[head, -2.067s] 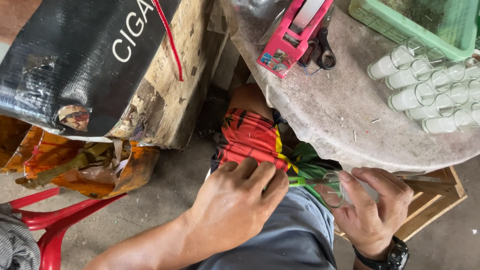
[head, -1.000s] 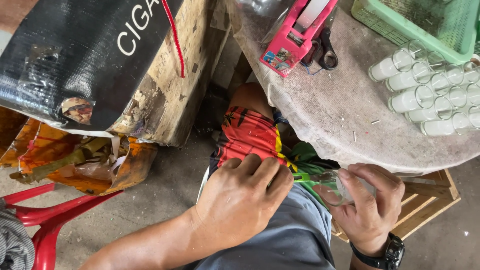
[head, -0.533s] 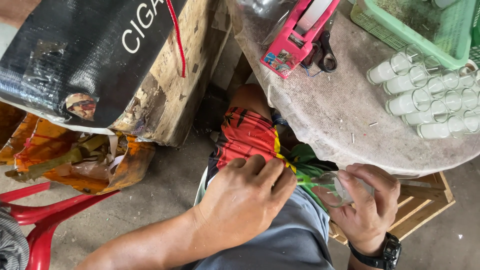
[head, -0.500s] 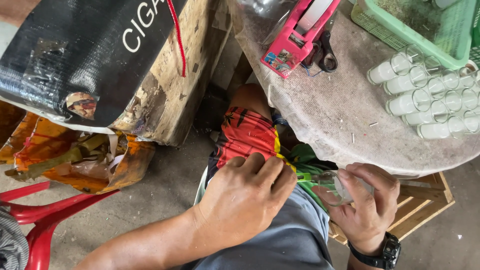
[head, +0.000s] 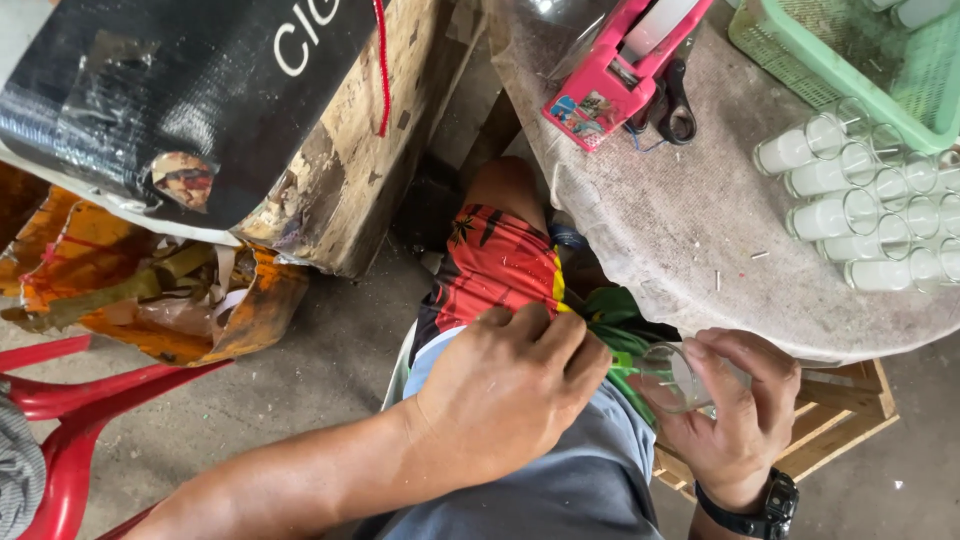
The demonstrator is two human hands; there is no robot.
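My left hand [head: 505,390] rests on my lap, fingers curled and pinching the edge of my grey shirt [head: 560,480] over my red patterned shorts [head: 495,255]. My right hand [head: 735,410], with a black watch at the wrist, grips a small clear glass jar [head: 672,378] just under the rim of the round stone table [head: 680,230]. The jar points toward my left hand's fingertips.
Several glass jars with white filling [head: 860,215] lie in a row on the table, beside a green plastic basket [head: 850,50], a pink tape dispenser [head: 620,70] and scissors [head: 675,105]. A black-wrapped wooden block [head: 200,110], a red chair [head: 70,440] and a wooden pallet [head: 830,420] surround me.
Both hands stay nearly still on my lap. The view has shifted slightly, and the left fingers have crept a little toward the jar.
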